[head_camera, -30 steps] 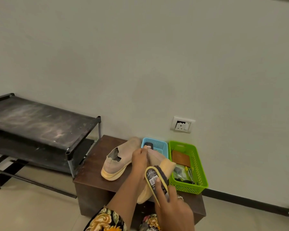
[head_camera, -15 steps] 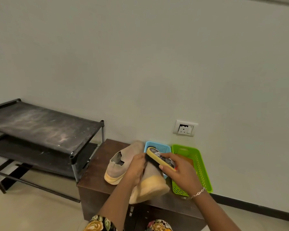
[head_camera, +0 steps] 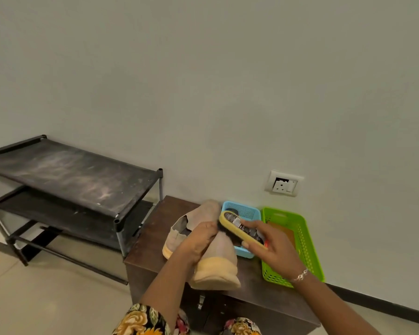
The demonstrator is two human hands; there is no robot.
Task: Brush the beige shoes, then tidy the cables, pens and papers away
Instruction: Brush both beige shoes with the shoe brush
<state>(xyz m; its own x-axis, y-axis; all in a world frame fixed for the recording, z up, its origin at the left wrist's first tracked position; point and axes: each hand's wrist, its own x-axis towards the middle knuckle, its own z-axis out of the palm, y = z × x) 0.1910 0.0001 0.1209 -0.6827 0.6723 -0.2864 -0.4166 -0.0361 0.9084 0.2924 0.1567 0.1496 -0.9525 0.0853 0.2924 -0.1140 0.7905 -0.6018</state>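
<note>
My left hand (head_camera: 198,240) grips a beige shoe (head_camera: 218,264) with a pale yellow sole, holding it tilted above the brown cabinet (head_camera: 150,240). My right hand (head_camera: 271,247) holds a yellow-backed shoe brush (head_camera: 240,226) with its bristles against the upper part of that shoe. The second beige shoe (head_camera: 194,218) lies on the cabinet top behind my left hand, partly hidden. A small blue basket (head_camera: 249,211) and a larger green basket (head_camera: 300,240) sit at the back right of the cabinet; their contents are mostly covered by my right hand.
A black two-tier shoe rack (head_camera: 70,180) stands to the left of the cabinet. A white wall socket (head_camera: 283,184) sits on the wall above the baskets. Pale floor tiles lie in front of the rack.
My right hand has carried the brush from near my body up and over onto the upper of the held shoe. The shoe now tilts sole-forward in my left hand.
</note>
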